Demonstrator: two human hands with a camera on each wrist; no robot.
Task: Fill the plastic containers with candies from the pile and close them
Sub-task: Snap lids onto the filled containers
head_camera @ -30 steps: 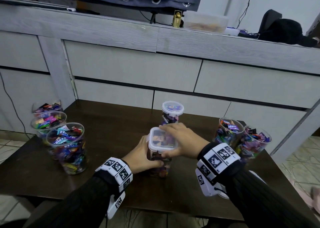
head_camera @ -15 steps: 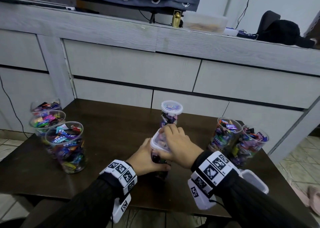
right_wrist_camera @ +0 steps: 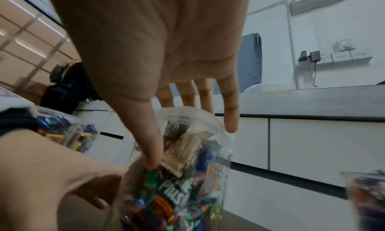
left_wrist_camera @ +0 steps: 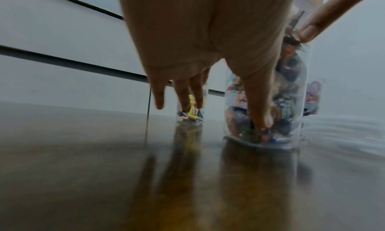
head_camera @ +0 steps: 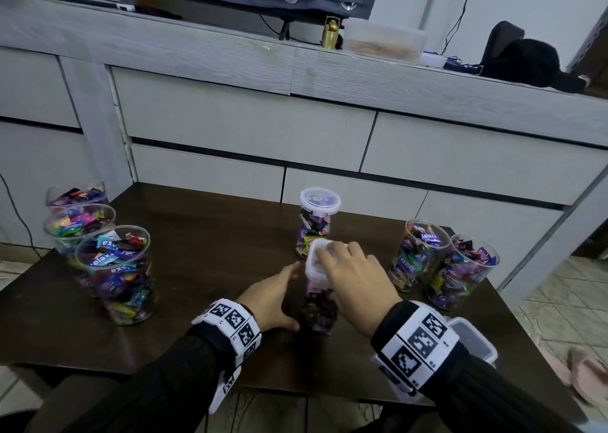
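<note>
A tall clear container (head_camera: 320, 311) packed with wrapped candies stands mid-table under a white lid (head_camera: 315, 258). My right hand (head_camera: 350, 269) lies over that lid with straight fingers. Its thumb (right_wrist_camera: 151, 154) touches the container (right_wrist_camera: 177, 193) just below the lid's rim (right_wrist_camera: 187, 117). My left hand (head_camera: 271, 296) is beside the container on its left, fingers straight and spread. Only its thumb (left_wrist_camera: 261, 117) touches the wall of the container (left_wrist_camera: 289, 102) near the base. A second lidded container (head_camera: 317, 222) full of candies stands just behind.
Three open cups of candies (head_camera: 115, 268) crowd the left edge of the dark table (head_camera: 204, 261). Two more (head_camera: 418, 255) stand at the right. A loose clear lid or tub (head_camera: 473, 340) lies by my right wrist. Grey drawers (head_camera: 246, 120) back the table.
My left hand has let go of the container's body and spread its fingers beside it. My right hand has stayed on top of the lid, its fingers now flatter.
</note>
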